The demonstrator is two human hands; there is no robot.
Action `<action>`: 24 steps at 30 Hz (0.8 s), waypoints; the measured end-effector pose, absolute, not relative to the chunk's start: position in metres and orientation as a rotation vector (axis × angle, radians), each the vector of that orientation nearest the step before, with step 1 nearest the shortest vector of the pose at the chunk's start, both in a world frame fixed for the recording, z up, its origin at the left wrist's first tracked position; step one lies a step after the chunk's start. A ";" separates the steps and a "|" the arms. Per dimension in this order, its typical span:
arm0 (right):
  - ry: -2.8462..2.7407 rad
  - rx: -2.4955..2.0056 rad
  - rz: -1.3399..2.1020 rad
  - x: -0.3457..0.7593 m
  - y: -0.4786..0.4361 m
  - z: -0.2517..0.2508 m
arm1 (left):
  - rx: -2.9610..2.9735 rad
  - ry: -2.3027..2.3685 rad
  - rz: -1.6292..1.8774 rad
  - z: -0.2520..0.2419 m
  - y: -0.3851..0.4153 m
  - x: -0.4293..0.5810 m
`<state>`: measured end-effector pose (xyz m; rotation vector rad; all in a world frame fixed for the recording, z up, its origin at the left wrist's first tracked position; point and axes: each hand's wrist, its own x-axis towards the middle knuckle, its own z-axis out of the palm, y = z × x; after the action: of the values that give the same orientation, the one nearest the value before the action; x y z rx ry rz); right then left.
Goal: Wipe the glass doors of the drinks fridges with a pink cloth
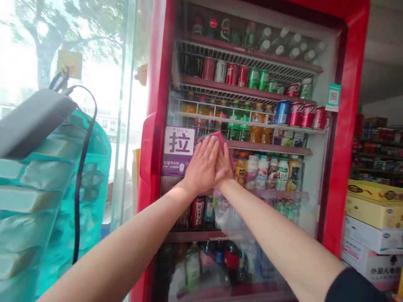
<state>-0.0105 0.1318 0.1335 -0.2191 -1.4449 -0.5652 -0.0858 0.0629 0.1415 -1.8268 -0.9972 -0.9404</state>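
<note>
Both hands meet against the glass door (267, 260) of a red upright drinks fridge (355, 105). A pink cloth (219, 135) lies flat on the glass beneath them, its edges showing above and beside the fingers. My right hand (225, 161) presses the cloth against the door, partly hidden under the left. Across it lies my left hand (203, 163), fingers straight and flat, overlapping the right hand and the cloth. Just left of the hands is a purple and white "PULL" sticker (179, 149) on the door.
Behind the glass, shelves hold soda cans (232, 74) and bottles (262, 172). At left stand a turquoise translucent container (94, 167), a grey box-like device (34, 117) and a hanging black cable (80, 176). Stacked cartons (373, 230) stand at right. A QR-code sticker (333, 97) is on the fridge's right side.
</note>
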 end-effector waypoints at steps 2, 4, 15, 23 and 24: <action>-1.642 -0.289 -0.668 -0.025 0.119 0.145 | -1.699 -1.137 -1.018 0.146 0.045 -0.114; -1.829 -0.449 -0.782 -0.048 0.104 0.153 | -1.602 -1.218 -1.035 0.147 0.028 -0.140; -2.020 -0.562 -1.235 -0.058 0.092 0.162 | -1.545 -1.199 -1.155 0.121 0.045 -0.150; -2.038 -0.487 -1.131 -0.003 0.115 0.152 | -1.607 -1.031 -1.072 0.114 0.073 -0.110; -2.028 -0.470 -1.104 0.006 0.120 0.151 | -1.625 -1.013 -1.062 0.114 0.076 -0.102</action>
<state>0.0058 0.1199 0.1507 -0.4701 -2.0281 -1.1041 -0.1025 0.0764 0.1142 -1.6247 -1.0131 -1.0625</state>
